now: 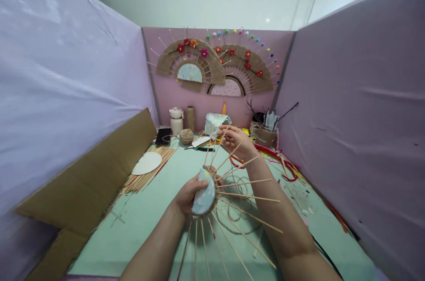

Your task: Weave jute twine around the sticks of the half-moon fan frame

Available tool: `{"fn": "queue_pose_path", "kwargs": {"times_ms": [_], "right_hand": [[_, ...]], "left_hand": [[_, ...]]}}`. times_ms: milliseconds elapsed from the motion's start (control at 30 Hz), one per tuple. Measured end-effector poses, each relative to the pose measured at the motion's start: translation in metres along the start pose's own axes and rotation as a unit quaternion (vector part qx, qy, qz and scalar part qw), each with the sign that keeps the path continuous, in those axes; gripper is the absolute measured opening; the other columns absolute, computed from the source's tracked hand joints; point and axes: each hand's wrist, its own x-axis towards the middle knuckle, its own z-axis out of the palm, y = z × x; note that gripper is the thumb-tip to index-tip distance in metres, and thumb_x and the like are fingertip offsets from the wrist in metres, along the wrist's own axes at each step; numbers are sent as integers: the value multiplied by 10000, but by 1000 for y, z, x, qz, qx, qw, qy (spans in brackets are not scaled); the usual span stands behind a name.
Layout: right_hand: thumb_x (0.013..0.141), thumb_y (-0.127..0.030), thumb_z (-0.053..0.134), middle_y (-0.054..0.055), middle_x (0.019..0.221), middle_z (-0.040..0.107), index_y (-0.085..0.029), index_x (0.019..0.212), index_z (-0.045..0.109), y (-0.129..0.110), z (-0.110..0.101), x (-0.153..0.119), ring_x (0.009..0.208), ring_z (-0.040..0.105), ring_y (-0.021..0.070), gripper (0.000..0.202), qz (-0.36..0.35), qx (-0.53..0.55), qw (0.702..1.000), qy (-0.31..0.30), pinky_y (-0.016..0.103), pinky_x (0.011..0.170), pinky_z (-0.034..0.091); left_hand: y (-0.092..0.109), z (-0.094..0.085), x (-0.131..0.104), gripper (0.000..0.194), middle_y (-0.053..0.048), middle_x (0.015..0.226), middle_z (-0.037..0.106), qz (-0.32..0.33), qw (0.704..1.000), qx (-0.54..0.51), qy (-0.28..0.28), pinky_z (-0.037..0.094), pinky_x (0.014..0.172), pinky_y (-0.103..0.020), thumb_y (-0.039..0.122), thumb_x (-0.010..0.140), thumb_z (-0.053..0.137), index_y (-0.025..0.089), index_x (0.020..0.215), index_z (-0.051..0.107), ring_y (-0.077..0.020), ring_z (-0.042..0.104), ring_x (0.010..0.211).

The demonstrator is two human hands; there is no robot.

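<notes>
Over the counter, abt mid-view, my L hand grips the blue half-disc, thumb on its face. My R hand has fingers bunched near some sticks' ends; can't tell what, if anything, they hold. Done: sticks fanned round the curved edge, w/ twine along it. To do, I'd guess: outer lengths, still bare.

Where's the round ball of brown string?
In the head view, the round brown string ball sits left of centre, in front of the white lidded jar and brown cylinder.
</notes>
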Motion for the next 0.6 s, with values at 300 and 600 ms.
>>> {"fn": "queue_pose_path", "kwargs": {"times_ms": [300,600], "right_hand": [[658,-196,650,-52,600,568,-189,844,627,-32,-11,-11,377,248,28,187,-89,-14,996,-3,167,341,166],[679,-212,663,-27,706,650,-217,850,654,-33,-1,-19,354,232,16,171,-122,9,992,-24,167,336,208]], "left_hand": [[2,0,0,383,-81,921,645,-8,999,1,32,512,641,-246,188,671,685,152,1013,518,-160,638,772],[-7,-5,3,362,-89,900,654,-36,999,20,15,492,608,-225,171,666,684,141,991,527,-159,642,728]]}}
